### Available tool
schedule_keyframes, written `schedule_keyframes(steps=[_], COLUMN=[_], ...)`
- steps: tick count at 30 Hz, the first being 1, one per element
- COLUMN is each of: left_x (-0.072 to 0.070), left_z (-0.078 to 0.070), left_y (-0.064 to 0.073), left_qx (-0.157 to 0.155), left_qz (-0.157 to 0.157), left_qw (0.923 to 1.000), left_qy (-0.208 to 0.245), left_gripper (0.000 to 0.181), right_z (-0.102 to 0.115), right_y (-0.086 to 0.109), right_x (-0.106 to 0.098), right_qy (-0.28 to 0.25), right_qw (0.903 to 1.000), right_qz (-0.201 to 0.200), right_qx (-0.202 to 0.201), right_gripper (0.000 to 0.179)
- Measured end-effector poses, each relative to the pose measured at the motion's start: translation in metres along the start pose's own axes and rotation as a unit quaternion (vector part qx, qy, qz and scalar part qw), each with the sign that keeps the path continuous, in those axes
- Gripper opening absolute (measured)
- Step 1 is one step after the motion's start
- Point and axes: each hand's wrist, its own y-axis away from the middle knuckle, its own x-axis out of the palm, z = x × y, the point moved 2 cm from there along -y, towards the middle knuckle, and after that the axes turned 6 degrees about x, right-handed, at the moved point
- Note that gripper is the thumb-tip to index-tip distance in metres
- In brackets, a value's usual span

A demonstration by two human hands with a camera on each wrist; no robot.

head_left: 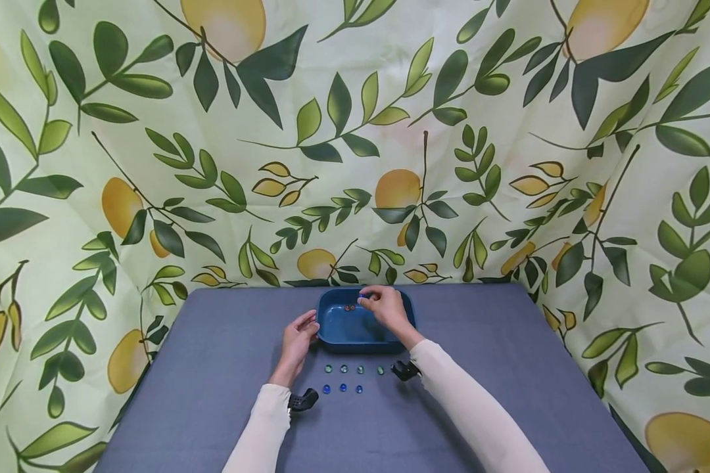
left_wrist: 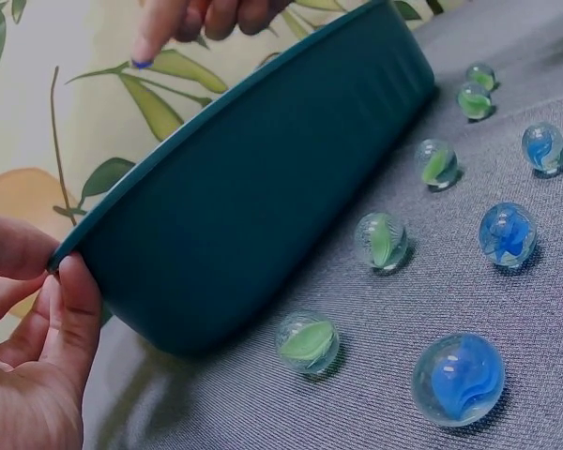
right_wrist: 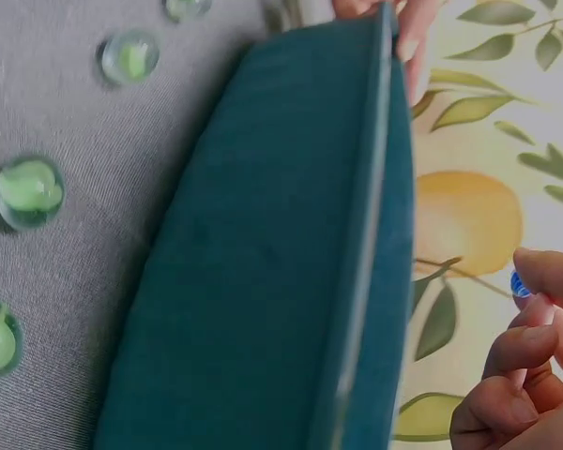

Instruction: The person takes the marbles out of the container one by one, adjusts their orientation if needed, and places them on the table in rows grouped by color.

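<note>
A dark teal tray [head_left: 361, 345] with raised walls stands towards the back of the table. At its left end my left hand [left_wrist: 38, 328] pinches the rim between thumb and fingers. Over the tray, my right hand [head_left: 384, 307] holds a blue marble [right_wrist: 519, 284] between thumb and fingertip. A few small reddish-brown marbles [head_left: 350, 307] lie inside the tray near its back wall. In front of the tray is a row of several clear marbles with green swirls [left_wrist: 382, 241]. Nearer to me, 3 clear marbles with blue swirls [left_wrist: 458, 379] form a second row.
A grey-blue cloth [head_left: 213, 394] covers the table. Behind and on both sides hangs a curtain [head_left: 343, 217] printed with lemons and leaves. Black wrist straps [head_left: 304, 399] show on both arms.
</note>
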Motion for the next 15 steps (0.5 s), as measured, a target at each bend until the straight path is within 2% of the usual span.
schedule_keyframes(steps=[15], left_x=[-0.002], left_z=[-0.001], left_y=[0.0], left_qx=[-0.007], left_qz=[-0.002], left_qw=[1.0], left_qy=[-0.004], left_gripper=[0.041], right_z=[0.008], right_y=[0.042], right_x=[-0.012], right_qy=[-0.019], right_qw=[0.9977], right_qz=[-0.016], right_qx=[-0.063], right_gripper=[0.018])
